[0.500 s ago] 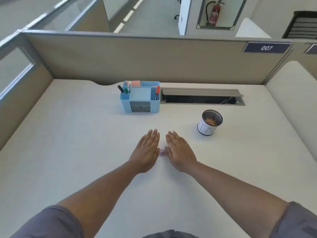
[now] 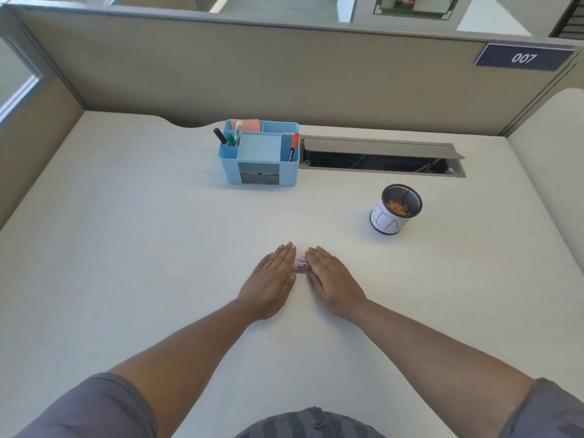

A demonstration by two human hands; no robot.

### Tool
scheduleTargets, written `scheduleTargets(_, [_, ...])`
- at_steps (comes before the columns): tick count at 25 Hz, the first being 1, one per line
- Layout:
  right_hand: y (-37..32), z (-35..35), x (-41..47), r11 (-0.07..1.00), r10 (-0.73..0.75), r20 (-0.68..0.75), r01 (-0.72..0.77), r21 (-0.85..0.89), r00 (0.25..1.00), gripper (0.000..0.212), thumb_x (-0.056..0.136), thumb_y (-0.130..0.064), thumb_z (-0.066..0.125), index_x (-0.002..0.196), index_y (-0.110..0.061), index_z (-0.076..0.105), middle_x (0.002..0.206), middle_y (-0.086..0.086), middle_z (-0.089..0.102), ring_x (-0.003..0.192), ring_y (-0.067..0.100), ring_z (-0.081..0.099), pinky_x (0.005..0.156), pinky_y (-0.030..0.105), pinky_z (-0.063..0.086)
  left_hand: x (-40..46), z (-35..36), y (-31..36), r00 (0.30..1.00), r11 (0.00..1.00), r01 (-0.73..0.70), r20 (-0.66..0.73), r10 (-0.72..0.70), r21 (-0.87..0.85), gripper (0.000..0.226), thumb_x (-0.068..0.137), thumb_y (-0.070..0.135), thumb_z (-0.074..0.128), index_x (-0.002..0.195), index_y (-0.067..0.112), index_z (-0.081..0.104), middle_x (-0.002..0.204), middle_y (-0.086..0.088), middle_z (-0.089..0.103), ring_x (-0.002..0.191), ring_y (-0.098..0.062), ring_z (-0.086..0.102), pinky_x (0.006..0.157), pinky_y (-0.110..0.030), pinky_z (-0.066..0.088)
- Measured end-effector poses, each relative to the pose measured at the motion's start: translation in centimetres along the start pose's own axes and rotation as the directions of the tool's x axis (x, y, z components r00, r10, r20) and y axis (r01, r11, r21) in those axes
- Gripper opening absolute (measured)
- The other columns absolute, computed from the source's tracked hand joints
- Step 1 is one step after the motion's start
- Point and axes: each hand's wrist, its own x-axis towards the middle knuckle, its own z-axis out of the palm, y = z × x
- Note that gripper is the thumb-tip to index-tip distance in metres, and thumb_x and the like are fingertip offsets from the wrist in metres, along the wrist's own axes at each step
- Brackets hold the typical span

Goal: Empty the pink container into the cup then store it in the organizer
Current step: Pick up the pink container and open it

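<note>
Pink container (image 2: 300, 266) on desk between flat left hand (image 2: 272, 278), right hand (image 2: 334, 281).

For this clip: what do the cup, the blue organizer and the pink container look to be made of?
Cup: black metal mesh, going by the fine grid inside its rim, wrapped in a white paper-like band.
Blue organizer: moulded plastic, smooth matte walls, rounded corners.
Pink container: probably translucent plastic; mostly hidden between the hands, so unsure.
</note>
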Motion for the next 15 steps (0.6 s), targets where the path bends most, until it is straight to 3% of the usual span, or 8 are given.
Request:
scheduleTargets(5, [0.1,0.4,0.5,0.995,0.021,-0.009,-0.02,0.097,1.0,0.04,0.104,-0.011,0.045,0.142,-0.001,0.053,0.153,0.018,0.05,0.148,0.031,0.04,0.123,0.042,0.029,1.0,0.3,-0.1,0.997,0.99,0.064,-0.032,-0.068,-0.128,0.053,0.106,0.037,0.034,0.155,0.016,0.036,0.164,-0.002,0.034,0.154,-0.018,0.02,0.123,-0.03,0.013])
scheduleTargets(7, [-0.1,-0.1,1.2,0.973,0.023,-0.015,-0.019,0.228,1.0,0.028,0.102,-0.008,0.048,0.123,-0.006,0.065,0.129,0.015,0.067,0.124,0.028,0.059,0.108,0.043,0.044,1.5,0.2,0.1,0.989,0.951,0.11,-0.068,-0.135,-0.289,0.043,0.105,0.032,0.044,0.145,0.016,0.049,0.151,-0.004,0.053,0.144,-0.017,0.036,0.114,-0.016,0.019])
scheduleTargets(9, [-0.5,-0.6,1.9,0.912,0.093,-0.041,-0.069,0.403,0.995,0.013,0.096,-0.006,0.054,0.1,-0.011,0.066,0.099,0.008,0.07,0.092,0.025,0.063,0.085,0.04,0.051,1.9,-0.2,0.3,0.973,0.855,0.168,-0.058,-0.224,-0.491,0.03,0.102,0.023,0.053,0.132,0.021,0.059,0.132,-0.002,0.066,0.125,-0.015,0.052,0.103,-0.011,0.033])
scheduleTargets(12, [-0.7,-1.4,2.6,0.694,0.351,0.061,-0.304,0.653,0.934,0.014,0.092,-0.016,0.069,0.106,-0.015,0.07,0.103,0.002,0.075,0.091,0.016,0.069,0.085,0.03,0.054,3.0,-1.3,1.1,0.933,0.655,0.29,0.055,-0.354,-0.697,0.018,0.1,0.028,0.06,0.117,0.028,0.065,0.114,0.01,0.073,0.11,-0.012,0.065,0.092,-0.027,0.05])
scheduleTargets(15, [-0.1,-2.3,3.0,0.446,0.412,0.163,-0.354,0.822,0.896,0.018,0.088,-0.013,0.077,0.105,-0.009,0.07,0.098,0.006,0.072,0.082,0.015,0.064,0.076,0.027,0.054,4.1,-2.2,1.7,0.914,0.551,0.323,0.103,-0.393,-0.77,0.022,0.098,0.023,0.065,0.119,0.022,0.067,0.106,0.012,0.075,0.098,-0.005,0.068,0.086,-0.024,0.05])
